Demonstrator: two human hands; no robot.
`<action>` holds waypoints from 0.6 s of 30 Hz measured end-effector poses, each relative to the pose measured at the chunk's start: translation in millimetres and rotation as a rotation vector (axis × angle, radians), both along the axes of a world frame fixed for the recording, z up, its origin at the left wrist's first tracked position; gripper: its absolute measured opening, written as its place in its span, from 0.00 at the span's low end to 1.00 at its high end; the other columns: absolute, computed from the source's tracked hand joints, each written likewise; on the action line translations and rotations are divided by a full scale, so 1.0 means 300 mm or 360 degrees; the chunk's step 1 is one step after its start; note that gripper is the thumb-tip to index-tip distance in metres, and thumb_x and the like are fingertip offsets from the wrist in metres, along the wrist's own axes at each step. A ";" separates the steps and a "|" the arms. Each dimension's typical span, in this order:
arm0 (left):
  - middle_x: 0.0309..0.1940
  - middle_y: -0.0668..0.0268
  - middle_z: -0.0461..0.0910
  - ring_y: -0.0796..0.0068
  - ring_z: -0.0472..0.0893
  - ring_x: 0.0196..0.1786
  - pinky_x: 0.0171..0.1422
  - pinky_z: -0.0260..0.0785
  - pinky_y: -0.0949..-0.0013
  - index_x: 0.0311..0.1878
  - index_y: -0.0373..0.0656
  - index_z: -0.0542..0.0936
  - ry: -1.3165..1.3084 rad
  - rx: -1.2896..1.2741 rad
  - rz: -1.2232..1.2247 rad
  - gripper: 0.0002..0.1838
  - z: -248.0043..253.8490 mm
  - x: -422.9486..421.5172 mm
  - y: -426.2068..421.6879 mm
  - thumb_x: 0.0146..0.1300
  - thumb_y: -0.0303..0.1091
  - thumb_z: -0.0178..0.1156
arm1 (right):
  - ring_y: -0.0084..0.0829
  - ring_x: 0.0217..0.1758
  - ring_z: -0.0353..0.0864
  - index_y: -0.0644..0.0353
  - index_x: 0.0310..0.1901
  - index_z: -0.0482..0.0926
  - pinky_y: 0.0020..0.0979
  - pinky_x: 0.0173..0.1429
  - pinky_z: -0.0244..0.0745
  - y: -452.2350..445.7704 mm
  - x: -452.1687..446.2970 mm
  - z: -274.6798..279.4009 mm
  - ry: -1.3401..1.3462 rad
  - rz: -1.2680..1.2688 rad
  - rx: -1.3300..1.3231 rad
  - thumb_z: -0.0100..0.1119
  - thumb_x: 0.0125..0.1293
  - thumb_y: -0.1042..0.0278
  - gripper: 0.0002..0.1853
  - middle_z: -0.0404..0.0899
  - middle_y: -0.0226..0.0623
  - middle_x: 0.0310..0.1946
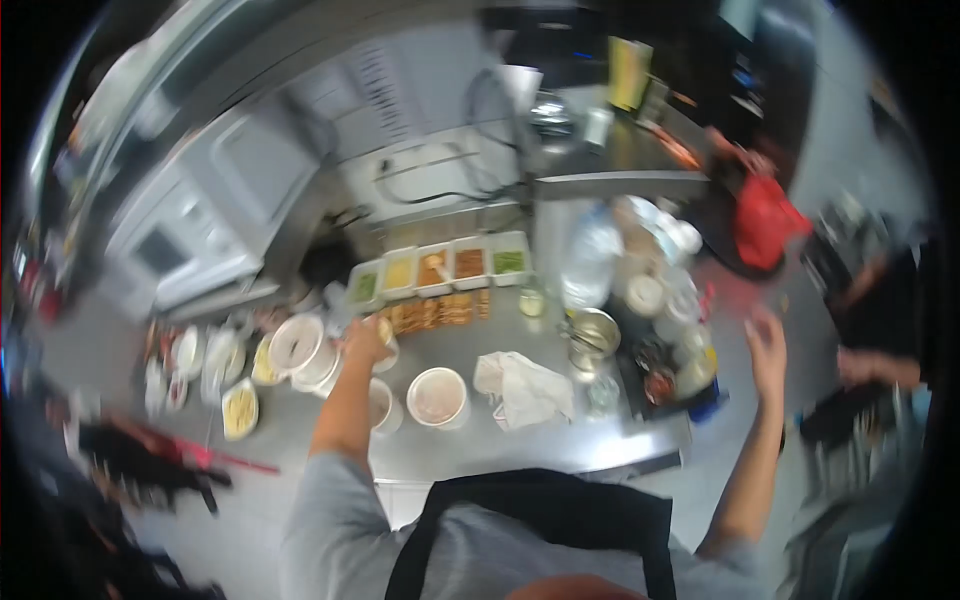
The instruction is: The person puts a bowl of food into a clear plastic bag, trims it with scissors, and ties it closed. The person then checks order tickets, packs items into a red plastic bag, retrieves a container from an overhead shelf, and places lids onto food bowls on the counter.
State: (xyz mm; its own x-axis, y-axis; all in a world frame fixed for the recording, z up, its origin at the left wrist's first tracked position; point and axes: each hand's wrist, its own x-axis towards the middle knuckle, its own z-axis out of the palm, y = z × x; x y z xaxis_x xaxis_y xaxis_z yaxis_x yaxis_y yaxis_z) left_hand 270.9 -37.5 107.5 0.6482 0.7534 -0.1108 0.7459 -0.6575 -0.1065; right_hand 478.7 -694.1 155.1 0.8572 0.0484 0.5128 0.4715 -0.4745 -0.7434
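My left hand [367, 341] reaches across the counter, its fingers closed at the edge of a small white tub [389, 355] with something pale yellow at its top. Stacked white tubs [302, 347] stand just left of that hand. Nearer to me are another white tub [383, 408] and a round white tub [437, 398] with pale brownish contents. A crumpled white cloth [524, 390] lies to their right. Out to the right, my right hand [767, 345] is raised in the air with fingers stretched, slightly blurred; nothing shows in it.
White trays of chopped toppings [432, 270] line the back, with rows of browned food pieces [432, 311] before them. A metal pot [594, 334] and a dark tray of jars [660, 385] stand right. A microwave [185, 240] is left. Other people [890, 320] stand at both sides.
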 end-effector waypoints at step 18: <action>0.60 0.47 0.63 0.47 0.63 0.64 0.68 0.59 0.51 0.70 0.65 0.59 -0.0424 -0.0269 -0.1333 0.53 0.507 -0.115 -0.481 0.37 0.45 0.75 | 0.20 0.33 0.77 0.60 0.45 0.80 0.24 0.37 0.72 0.271 0.007 1.122 -0.0126 0.0473 -0.0484 0.61 0.61 0.55 0.17 0.80 0.29 0.31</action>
State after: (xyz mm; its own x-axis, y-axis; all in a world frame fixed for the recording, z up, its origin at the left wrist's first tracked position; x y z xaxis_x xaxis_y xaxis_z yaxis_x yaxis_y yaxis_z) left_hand 236.4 -181.8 259.6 0.9984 0.0086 0.0555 0.0003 -0.9888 0.1491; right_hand 480.9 -612.8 491.8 0.7416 0.4464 0.5009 0.6709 -0.5012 -0.5466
